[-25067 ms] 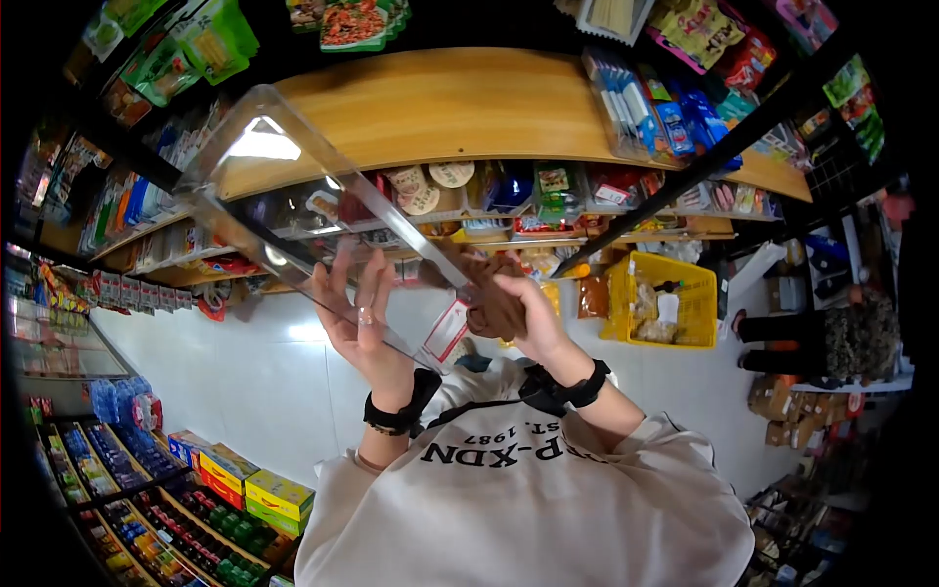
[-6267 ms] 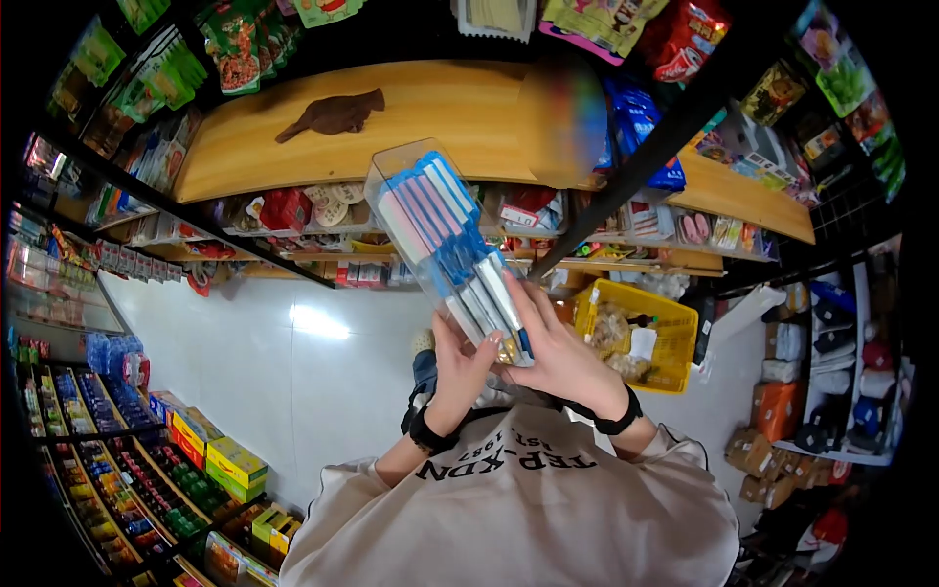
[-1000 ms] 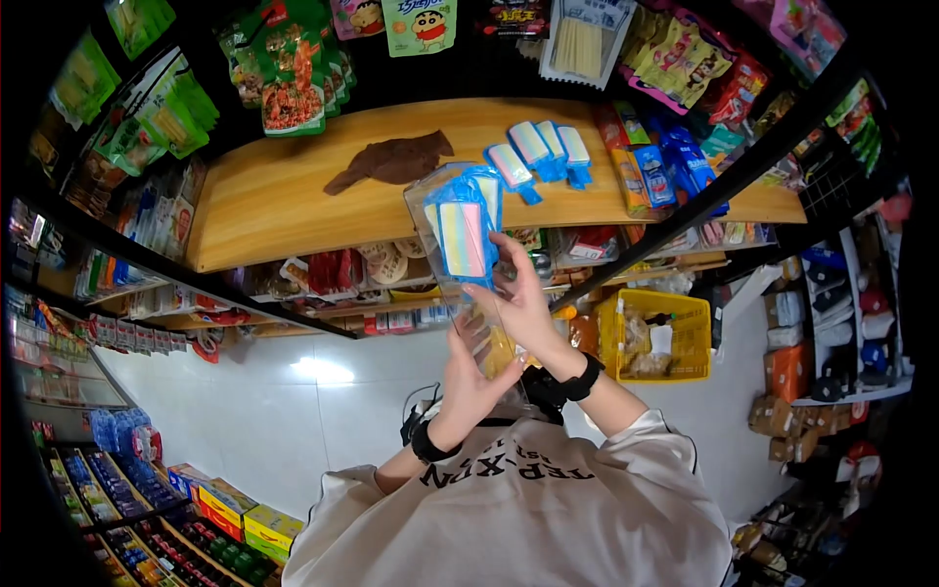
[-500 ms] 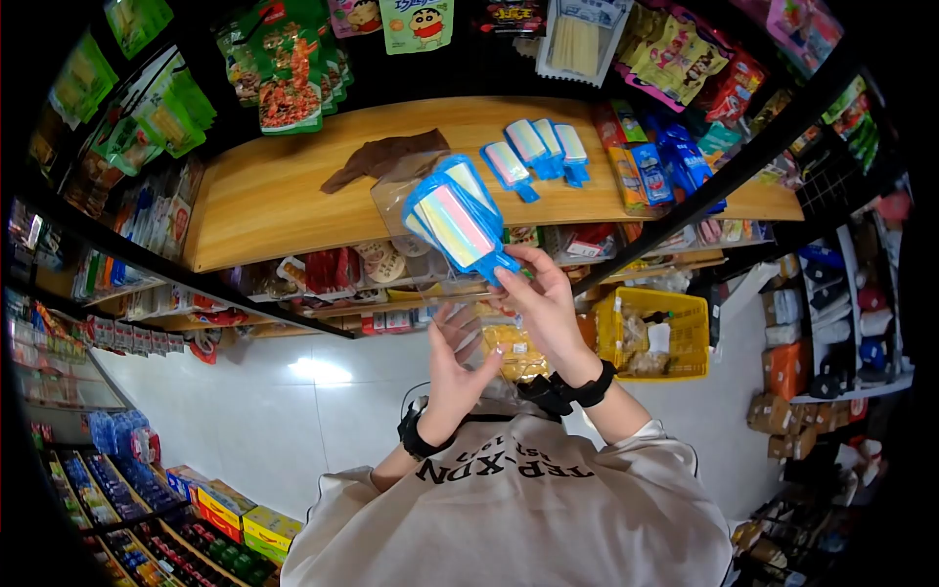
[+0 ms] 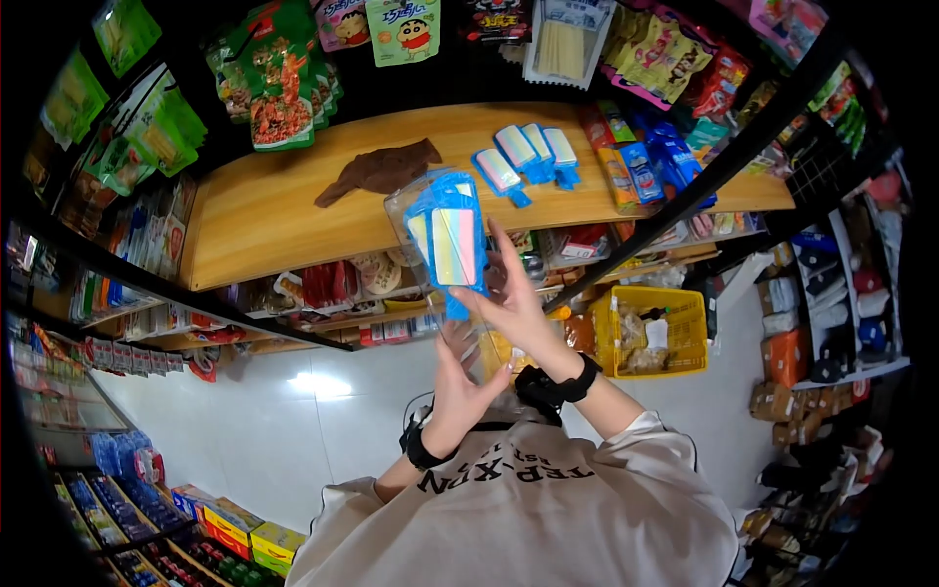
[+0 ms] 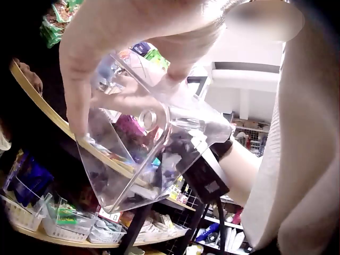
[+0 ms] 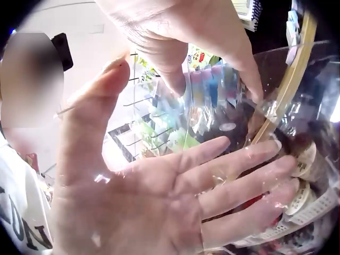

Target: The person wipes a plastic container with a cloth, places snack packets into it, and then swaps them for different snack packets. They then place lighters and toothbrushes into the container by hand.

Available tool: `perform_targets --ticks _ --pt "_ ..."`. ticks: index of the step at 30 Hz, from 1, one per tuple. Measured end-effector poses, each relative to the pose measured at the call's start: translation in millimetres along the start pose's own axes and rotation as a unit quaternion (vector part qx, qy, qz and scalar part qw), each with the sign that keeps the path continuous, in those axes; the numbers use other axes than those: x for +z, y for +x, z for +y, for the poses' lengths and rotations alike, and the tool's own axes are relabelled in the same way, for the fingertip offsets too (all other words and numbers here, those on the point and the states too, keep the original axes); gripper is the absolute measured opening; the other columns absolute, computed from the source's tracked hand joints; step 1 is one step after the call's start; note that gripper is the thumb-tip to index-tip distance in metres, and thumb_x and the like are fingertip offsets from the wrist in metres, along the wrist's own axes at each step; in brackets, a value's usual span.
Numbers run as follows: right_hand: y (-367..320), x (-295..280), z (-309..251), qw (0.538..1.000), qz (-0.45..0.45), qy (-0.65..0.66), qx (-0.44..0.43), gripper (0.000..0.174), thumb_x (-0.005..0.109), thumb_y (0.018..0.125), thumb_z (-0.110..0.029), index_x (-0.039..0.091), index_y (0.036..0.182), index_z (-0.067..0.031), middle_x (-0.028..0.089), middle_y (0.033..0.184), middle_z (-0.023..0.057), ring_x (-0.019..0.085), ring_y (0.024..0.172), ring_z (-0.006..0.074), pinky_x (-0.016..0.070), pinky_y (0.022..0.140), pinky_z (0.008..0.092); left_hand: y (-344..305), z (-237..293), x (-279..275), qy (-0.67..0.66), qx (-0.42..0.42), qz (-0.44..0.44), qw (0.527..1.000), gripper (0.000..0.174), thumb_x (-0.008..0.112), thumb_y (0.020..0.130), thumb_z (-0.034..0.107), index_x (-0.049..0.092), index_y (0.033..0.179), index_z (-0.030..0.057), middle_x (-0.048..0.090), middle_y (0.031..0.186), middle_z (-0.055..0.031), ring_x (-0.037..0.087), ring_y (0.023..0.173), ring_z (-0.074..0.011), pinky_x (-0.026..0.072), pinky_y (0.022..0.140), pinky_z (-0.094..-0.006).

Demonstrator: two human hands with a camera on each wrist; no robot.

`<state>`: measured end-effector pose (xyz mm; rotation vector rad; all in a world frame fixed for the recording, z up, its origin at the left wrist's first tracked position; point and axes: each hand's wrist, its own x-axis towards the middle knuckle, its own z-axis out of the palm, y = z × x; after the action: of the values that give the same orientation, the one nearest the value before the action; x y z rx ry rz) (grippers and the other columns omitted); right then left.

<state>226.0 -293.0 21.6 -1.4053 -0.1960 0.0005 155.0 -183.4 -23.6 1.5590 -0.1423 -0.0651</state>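
A clear plastic box [image 5: 399,210] is in front of the person, at the wooden shelf's front edge, with blue-backed, pastel-striped marshmallow pops [image 5: 453,245] standing at its far end. The left hand [image 5: 460,396] bears the box on its palm; the right wrist view shows that palm through the plastic, fingers straight and thumb spread. The right hand [image 5: 514,313] reaches over the box and holds a marshmallow pop near its handle, thumb in front. In the right wrist view, its thumb and forefinger come down either side of the pops. More marshmallow pops [image 5: 499,171] lie on the shelf.
The wooden shelf [image 5: 293,220] also carries a crumpled brown cloth [image 5: 381,168] and upright blue packets [image 5: 675,161] at its right. Snack bags [image 5: 279,83] hang behind. A dark slanting post [image 5: 675,210] stands right of the hands. Below is a yellow basket [image 5: 606,333] on the floor.
Over the last second, the right hand raises a marshmallow pop by its handle, tilting it, then lowers it upright against the others. Since 6.3 s ago, several pops are out on the shelf.
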Motion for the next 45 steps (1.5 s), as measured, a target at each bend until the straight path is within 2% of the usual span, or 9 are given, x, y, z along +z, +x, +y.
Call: perform_targets --ticks 2,6,8,14,20,27,33,39,45 --pt "3 5 8 0.997 0.052 -0.018 -0.049 0.075 0.066 0.077 -0.001 0.022 0.138 -0.0056 0.041 0.122 0.0106 0.043 0.113 0.0160 0.0439 0.089 0.0281 -1 -1 -2 0.019 0.003 -0.003 1.000 0.086 0.071 0.070 0.010 0.011 0.131 -0.0037 0.034 0.128 -0.0212 0.043 0.116 -0.0300 0.0391 0.094 -0.0404" --pt "4 13 7 0.993 0.089 0.040 -0.062 0.070 0.065 0.077 0.000 0.027 0.135 -0.0038 0.043 0.119 0.0095 0.044 0.110 0.0153 0.0426 0.090 0.0285 3 -1 -6 0.039 0.014 0.000 0.999 0.086 0.071 0.070 0.010 0.013 0.131 -0.0022 0.036 0.126 -0.0200 0.044 0.114 -0.0290 0.0393 0.094 -0.0408" --pt "3 14 -1 0.983 0.079 0.160 -0.036 0.067 0.064 0.076 0.002 0.030 0.134 -0.0044 0.043 0.119 0.0091 0.045 0.110 0.0145 0.0439 0.089 0.0287 5 -1 -10 0.048 0.016 0.005 0.999 0.085 0.072 0.069 0.010 0.016 0.132 -0.0001 0.039 0.125 -0.0182 0.044 0.114 -0.0277 0.0400 0.093 -0.0412" --pt "0 2 -2 0.953 0.067 0.293 0.046 0.057 0.061 0.078 0.004 0.037 0.129 -0.0052 0.047 0.118 0.0069 0.052 0.104 0.0128 0.0477 0.082 0.0259 10 -2 -21 0.027 0.011 0.034 0.999 0.079 0.071 0.070 0.010 0.020 0.131 0.0009 0.041 0.124 -0.0158 0.047 0.112 -0.0244 0.0433 0.089 -0.0389" --pt "3 -14 -1 0.954 0.067 0.274 0.100 0.045 0.059 0.082 -0.001 0.042 0.123 -0.0035 0.055 0.106 0.0042 0.056 0.094 0.0107 0.0486 0.076 0.0246 27 -6 -28 -0.029 -0.017 0.075 0.997 0.077 0.071 0.071 0.010 0.021 0.130 -0.0013 0.045 0.118 -0.0178 0.050 0.106 -0.0245 0.0463 0.086 -0.0371" --pt "9 -15 -2 0.962 0.063 0.240 0.114 0.036 0.058 0.083 -0.002 0.048 0.118 -0.0002 0.056 0.105 0.0063 0.056 0.093 0.0110 0.0478 0.077 0.0236 43 -6 -34 -0.044 -0.008 0.071 0.996 0.076 0.070 0.072 0.010 0.021 0.128 -0.0044 0.048 0.115 -0.0171 0.051 0.101 -0.0214 0.0478 0.082 -0.0315" --pt "29 -19 8 0.936 0.090 0.321 0.116 0.032 0.057 0.084 -0.002 0.050 0.114 0.0027 0.057 0.104 0.0085 0.058 0.092 0.0141 0.0490 0.081 0.0259 65 -5 -37 0.000 -0.005 0.072 0.997 0.069 0.069 0.075 0.012 0.026 0.126 -0.0072 0.051 0.110 -0.0161 0.054 0.095 -0.0171 0.0474 0.076 -0.0275" --pt "49 -31 13 0.896 0.086 0.419 0.115 0.027 0.054 0.085 -0.001 0.051 0.112 0.0046 0.058 0.104 0.0129 0.058 0.099 0.0225 0.0510 0.080 0.0244 96 1 -38 -0.146 -0.007 0.069 0.987 0.058 0.064 0.081 0.013 0.029 0.124 -0.0059 0.051 0.107 -0.0158 0.055 0.090 -0.0160 0.0466 0.073 -0.0259" --pt "67 -50 11 0.897 0.081 0.430 0.069 0.029 0.053 0.086 -0.001 0.048 0.114 0.0058 0.055 0.109 0.0148 0.056 0.103 0.0243 0.0504 0.080 0.0236 110 -3 -48 -0.132 -0.008 0.091 0.987 0.055 0.062 0.083 0.012 0.030 0.124 -0.0026 0.051 0.110 -0.0156 0.053 0.092 -0.0153 0.0465 0.075 -0.0262"
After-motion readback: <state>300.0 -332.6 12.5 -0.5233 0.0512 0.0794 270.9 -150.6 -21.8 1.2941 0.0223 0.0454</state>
